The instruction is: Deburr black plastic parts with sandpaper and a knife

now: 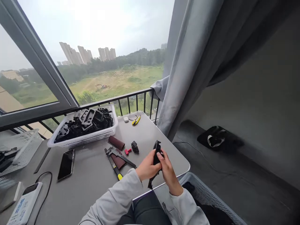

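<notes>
Both my hands hold one black plastic part [156,152] upright over the near right corner of the grey table [93,175]. My left hand [147,168] wraps its fingers round the part's left side. My right hand [168,172] grips it from the right, thumb pressed on its face. The lower end of the part is hidden between my palms. A thin dark tip [151,183] sticks out below my hands; what it belongs to I cannot make out.
A white basket [98,135] full of black plastic parts stands at the back. Nearer lie a caliper [120,156], sandpaper [116,142], a small black piece [134,147], a red bit [127,151], a phone [66,164], a power bank [24,203], a yellow knife [136,120]. Another basket [211,200] sits by my right knee.
</notes>
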Available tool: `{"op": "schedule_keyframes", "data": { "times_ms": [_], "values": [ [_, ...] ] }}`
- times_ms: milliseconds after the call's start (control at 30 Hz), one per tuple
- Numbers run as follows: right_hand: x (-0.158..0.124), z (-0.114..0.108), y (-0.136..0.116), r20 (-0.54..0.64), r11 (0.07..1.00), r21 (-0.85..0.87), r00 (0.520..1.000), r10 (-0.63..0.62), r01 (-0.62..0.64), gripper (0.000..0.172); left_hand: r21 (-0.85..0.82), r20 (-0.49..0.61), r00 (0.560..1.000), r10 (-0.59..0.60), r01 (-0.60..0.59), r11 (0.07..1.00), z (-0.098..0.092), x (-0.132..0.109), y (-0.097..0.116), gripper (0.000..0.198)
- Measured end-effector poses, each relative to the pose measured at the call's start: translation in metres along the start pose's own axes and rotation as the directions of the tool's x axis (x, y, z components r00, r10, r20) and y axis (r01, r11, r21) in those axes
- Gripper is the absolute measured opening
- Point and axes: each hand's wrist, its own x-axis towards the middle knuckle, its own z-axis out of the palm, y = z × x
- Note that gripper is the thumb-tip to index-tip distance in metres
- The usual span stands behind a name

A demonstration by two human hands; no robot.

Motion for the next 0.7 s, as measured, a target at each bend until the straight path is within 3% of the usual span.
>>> {"op": "schedule_keyframes", "data": {
  "times_ms": [133, 233, 367, 467, 567, 633, 700],
  "values": [
    [-0.01, -0.086, 0.014, -0.317, 0.991, -0.125, 0.946, -0.075, 0.037, 0.063, 0.237, 0.265, 0.963, -0.057, -0.008, 0.971, 0.076, 0.03, -0.01, 0.056],
    [-0.016, -0.141, 0.038, -0.527, 0.975, -0.221, 0.841, -0.12, 0.0, 0.066, 0.363, 0.395, 0.904, -0.166, 0.012, 0.932, 0.13, 0.048, -0.024, 0.064],
    [-0.02, -0.199, 0.069, -0.696, 0.931, -0.307, 0.713, -0.079, -0.197, 0.069, 0.451, 0.488, 0.844, -0.224, -0.023, 0.892, 0.184, 0.058, -0.043, 0.053],
    [-0.024, -0.227, 0.08, -0.766, 0.915, -0.302, 0.64, -0.064, -0.269, 0.067, 0.494, 0.497, 0.824, -0.272, -0.011, 0.869, 0.203, 0.056, -0.054, 0.056],
    [-0.029, -0.24, 0.079, -0.798, 0.902, -0.301, 0.6, -0.061, -0.309, 0.067, 0.484, 0.508, 0.817, -0.273, -0.008, 0.875, 0.205, 0.053, -0.059, 0.06],
    [-0.03, -0.24, 0.075, -0.789, 0.903, -0.309, 0.611, -0.067, -0.3, 0.065, 0.459, 0.513, 0.82, -0.252, -0.015, 0.888, 0.199, 0.052, -0.057, 0.059],
    [-0.027, -0.231, 0.067, -0.748, 0.913, -0.319, 0.66, -0.077, -0.255, 0.06, 0.428, 0.509, 0.834, -0.215, -0.028, 0.903, 0.188, 0.054, -0.05, 0.056]
  ]
}}
